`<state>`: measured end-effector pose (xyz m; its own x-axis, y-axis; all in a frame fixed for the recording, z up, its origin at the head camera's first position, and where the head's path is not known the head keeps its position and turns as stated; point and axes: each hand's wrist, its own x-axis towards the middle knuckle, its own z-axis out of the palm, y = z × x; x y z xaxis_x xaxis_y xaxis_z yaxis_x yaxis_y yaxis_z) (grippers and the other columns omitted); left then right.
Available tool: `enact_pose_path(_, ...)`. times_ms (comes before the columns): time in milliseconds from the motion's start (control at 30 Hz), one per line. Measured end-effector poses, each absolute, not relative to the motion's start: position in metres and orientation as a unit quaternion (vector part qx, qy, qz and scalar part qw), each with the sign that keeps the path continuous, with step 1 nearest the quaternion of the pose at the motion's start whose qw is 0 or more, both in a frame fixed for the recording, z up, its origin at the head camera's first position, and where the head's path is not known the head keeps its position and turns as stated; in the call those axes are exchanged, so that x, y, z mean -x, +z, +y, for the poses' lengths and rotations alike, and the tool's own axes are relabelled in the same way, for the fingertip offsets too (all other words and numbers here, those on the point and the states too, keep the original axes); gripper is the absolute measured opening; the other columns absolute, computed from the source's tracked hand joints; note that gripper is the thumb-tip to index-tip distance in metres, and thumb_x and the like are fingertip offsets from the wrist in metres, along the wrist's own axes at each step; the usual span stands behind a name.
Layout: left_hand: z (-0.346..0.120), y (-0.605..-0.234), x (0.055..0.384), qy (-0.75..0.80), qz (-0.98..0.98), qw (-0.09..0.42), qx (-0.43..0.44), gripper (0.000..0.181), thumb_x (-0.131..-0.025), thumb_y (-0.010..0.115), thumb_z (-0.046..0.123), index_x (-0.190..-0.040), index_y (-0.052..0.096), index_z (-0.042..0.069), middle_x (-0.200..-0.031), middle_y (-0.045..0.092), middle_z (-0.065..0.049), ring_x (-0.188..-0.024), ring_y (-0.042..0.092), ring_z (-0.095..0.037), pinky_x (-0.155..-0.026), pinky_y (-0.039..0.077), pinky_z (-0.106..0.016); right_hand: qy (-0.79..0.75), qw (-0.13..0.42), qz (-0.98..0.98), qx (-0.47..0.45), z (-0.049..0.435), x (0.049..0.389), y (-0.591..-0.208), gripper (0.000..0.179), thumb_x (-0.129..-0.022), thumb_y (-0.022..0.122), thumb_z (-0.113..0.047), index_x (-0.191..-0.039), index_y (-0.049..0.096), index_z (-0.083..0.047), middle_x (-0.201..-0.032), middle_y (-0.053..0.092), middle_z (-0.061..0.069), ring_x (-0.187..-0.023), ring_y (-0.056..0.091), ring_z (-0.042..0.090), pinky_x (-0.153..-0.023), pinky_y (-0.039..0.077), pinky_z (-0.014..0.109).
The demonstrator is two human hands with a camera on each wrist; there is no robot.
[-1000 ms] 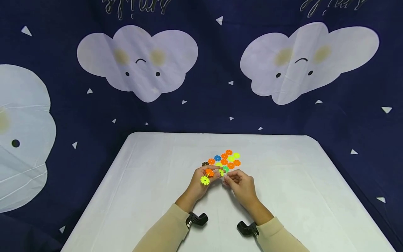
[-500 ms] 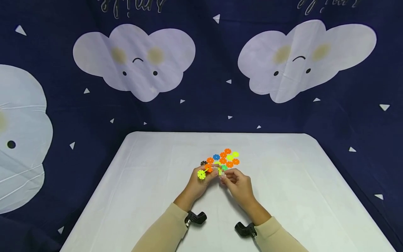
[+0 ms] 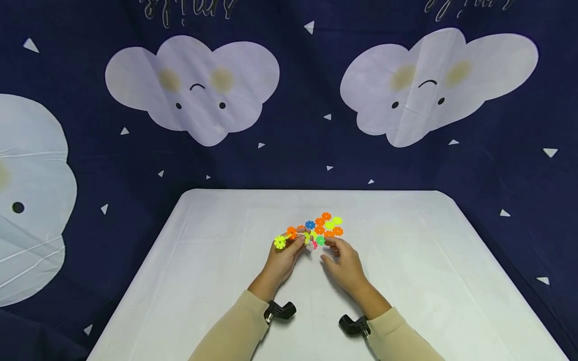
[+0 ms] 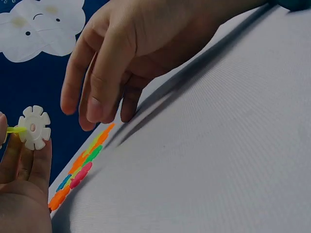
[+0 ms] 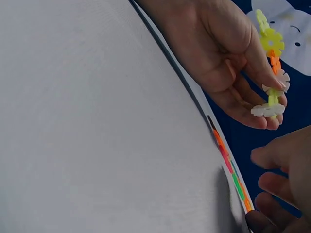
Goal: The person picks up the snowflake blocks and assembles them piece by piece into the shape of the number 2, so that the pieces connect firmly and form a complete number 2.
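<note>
My left hand (image 3: 281,263) pinches a chain of slotted snowflake discs between thumb and fingers, above the table. In the right wrist view the chain runs from yellow discs (image 5: 271,41) through an orange disc (image 5: 275,62) to whitish and pale yellow ones. A white disc (image 4: 35,127) sits at its end nearest my right hand. My right hand (image 3: 346,264) is apart from the chain, fingers loosely bent, thumb away from them, nothing between them. A green disc (image 3: 320,240) lies close to its fingertips. Part of the chain is hidden behind the left thumb.
Loose discs lie flat in a group beyond the hands: several orange discs (image 3: 326,216), a blue disc (image 3: 309,225), yellow discs (image 3: 337,220) and a pink disc (image 4: 81,175). The white table (image 3: 217,240) extends to a dark blue cloud-print cloth (image 3: 307,100) behind.
My right fingers have let go of the white disc and drawn away to the right. My left hand has shifted up and left with the chain, uncovering a pink disc.
</note>
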<state>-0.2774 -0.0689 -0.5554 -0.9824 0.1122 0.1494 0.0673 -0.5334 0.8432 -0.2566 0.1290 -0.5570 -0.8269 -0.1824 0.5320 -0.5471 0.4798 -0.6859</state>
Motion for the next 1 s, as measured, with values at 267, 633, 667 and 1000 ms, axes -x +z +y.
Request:
enact_pose_path(267,-0.067,-0.556,0.279,0.872,0.479,0.001,-0.105,0.038,-0.104,0.063,-0.003,-0.136,0.055,-0.021,-0.144,0.051,-0.037,-0.131,0.057,-0.036,-0.108,0.047,-0.04,0.386,0.157,-0.874,-0.249,0.129,0.257,-0.561,0.046,-0.089,0.081,-0.001,-0.133,0.066,0.004,-0.133,0.066,0.019,-0.114,0.054,0.042,-0.097,0.044,0.058)
enact_pose_path(633,-0.066,-0.56,0.277,0.865,0.491,0.022,-0.105,0.041,-0.103,0.065,0.0,-0.138,0.055,-0.019,-0.14,0.058,-0.032,-0.127,0.06,-0.031,-0.106,0.049,-0.038,0.302,0.125,-0.904,-0.273,0.12,0.255,-0.559,0.049,-0.097,0.071,-0.003,-0.145,0.06,0.001,-0.148,0.058,0.016,-0.108,0.049,0.035,-0.087,0.039,0.054)
enact_pose_path(667,-0.066,-0.561,0.277,0.863,0.493,0.023,-0.109,0.041,-0.104,0.064,0.0,-0.139,0.054,-0.019,-0.139,0.06,-0.031,-0.127,0.061,-0.03,-0.106,0.049,-0.038,0.296,0.119,-0.909,-0.269,0.119,0.256,-0.559,0.048,-0.099,0.07,-0.004,-0.146,0.06,0.001,-0.149,0.058,0.015,-0.109,0.049,0.035,-0.088,0.038,0.055)
enact_pose_path(1000,-0.065,-0.56,0.277,0.866,0.487,0.032,-0.11,0.037,-0.104,0.063,-0.001,-0.137,0.058,-0.016,-0.132,0.067,-0.023,-0.124,0.063,-0.027,-0.108,0.047,-0.039,0.28,0.165,-0.906,-0.269,0.112,0.261,-0.558,0.023,-0.091,0.081,-0.002,-0.113,0.075,-0.002,-0.121,0.073,0.013,-0.099,0.056,0.035,-0.086,0.043,0.053)
